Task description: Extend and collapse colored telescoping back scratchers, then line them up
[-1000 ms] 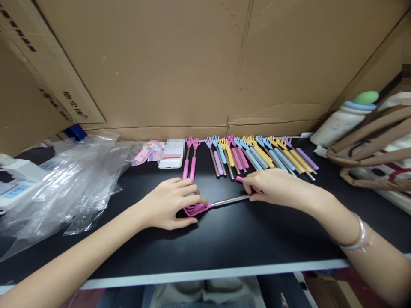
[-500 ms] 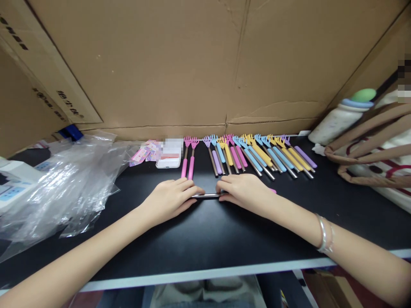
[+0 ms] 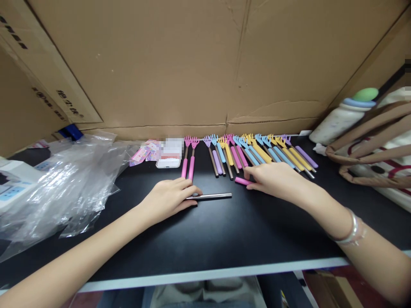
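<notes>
My left hand is closed around a metal rod, whose bare end points right above the black table; its other end is hidden in the hand. Farther right, my right hand pinches a pink handle sleeve, its far end under the fingers. Two pink back scratchers with clawed heads lie just beyond my left hand. Beyond my right hand lies a row of back scratchers with purple, blue, yellow and pink heads, with matching loose sleeves among them.
Clear plastic bags are heaped at left, beside a white box-shaped object. Pink cards and a white phone-like item lie at the back. A bottle and a bag with brown handles stand right. Cardboard walls the back.
My right hand has let go of the rod and moved right to the pink sleeve. My left hand stays in place with the rod, whose right end now shows.
</notes>
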Available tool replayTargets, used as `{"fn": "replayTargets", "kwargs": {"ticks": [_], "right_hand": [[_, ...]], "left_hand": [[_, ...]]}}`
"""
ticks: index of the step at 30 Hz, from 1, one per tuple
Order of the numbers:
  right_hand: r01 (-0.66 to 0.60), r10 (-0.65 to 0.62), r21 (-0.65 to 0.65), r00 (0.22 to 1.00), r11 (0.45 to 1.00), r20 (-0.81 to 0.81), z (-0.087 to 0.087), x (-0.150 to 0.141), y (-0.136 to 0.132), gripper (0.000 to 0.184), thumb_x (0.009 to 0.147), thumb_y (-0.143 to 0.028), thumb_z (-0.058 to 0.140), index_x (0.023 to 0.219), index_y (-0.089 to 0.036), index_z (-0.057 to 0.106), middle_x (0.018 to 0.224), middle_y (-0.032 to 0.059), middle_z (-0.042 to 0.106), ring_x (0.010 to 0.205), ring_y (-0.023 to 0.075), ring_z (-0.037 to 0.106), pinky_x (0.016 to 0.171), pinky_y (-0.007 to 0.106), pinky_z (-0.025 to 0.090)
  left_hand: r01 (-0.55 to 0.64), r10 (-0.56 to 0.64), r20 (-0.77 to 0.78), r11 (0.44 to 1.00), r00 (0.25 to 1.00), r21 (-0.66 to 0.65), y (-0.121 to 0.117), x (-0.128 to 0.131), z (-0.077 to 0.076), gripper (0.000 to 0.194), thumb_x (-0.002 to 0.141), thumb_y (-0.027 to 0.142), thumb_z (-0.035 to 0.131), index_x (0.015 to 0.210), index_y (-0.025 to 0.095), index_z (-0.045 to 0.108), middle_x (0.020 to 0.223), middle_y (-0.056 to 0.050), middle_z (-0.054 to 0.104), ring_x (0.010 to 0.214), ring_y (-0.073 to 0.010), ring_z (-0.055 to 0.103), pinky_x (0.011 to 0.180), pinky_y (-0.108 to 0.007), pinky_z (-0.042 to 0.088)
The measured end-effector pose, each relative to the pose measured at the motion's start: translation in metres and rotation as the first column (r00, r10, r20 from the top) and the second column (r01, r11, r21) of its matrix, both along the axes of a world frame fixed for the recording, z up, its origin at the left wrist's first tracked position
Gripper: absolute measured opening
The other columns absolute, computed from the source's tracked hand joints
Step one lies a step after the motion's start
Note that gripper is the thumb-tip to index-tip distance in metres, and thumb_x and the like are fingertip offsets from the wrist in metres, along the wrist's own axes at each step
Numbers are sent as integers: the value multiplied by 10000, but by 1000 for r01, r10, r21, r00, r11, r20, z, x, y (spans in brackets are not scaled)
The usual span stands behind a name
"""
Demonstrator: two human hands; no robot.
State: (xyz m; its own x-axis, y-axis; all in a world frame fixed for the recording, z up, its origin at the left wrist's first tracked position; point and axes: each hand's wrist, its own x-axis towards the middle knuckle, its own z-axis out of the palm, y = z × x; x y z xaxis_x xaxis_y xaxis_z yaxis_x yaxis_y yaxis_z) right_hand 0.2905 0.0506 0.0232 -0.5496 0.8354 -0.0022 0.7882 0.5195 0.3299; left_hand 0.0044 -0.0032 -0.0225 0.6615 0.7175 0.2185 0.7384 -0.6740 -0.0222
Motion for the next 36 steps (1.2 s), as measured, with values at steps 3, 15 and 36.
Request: {"fn": "replayTargets", "kwargs": {"ticks": [3,15,36], "right_hand": [[50,-48,-30,998,998,41,-1,-4,-3,167,771,-379,630,830,-230,586,736,-5,670,687,173,628,467,234,182],[-95,101,96,993,991,-65,10,-4,-6,444,939,-510,222,871,-196,528,643,29,615,566,156,560,483,251,201],[-214,368,398,855,892,-365,-8,-1,13,240,908,-374,443,957,-206,607,833,11,682,707,132,599,607,244,346]], "left_hand": [[-14,14,18,1000,1000,-4,0,0,-1,176,925,356,412,1009,263,536,923,38,618,857,-113,588,650,-231,387],[-94,81,75,976,994,194,1,-1,1,155,922,304,394,908,208,515,793,21,630,694,-123,592,621,-255,377],[-177,140,124,908,982,380,10,-14,7,180,923,322,427,965,233,578,753,44,693,636,-119,635,601,-248,394]]}}
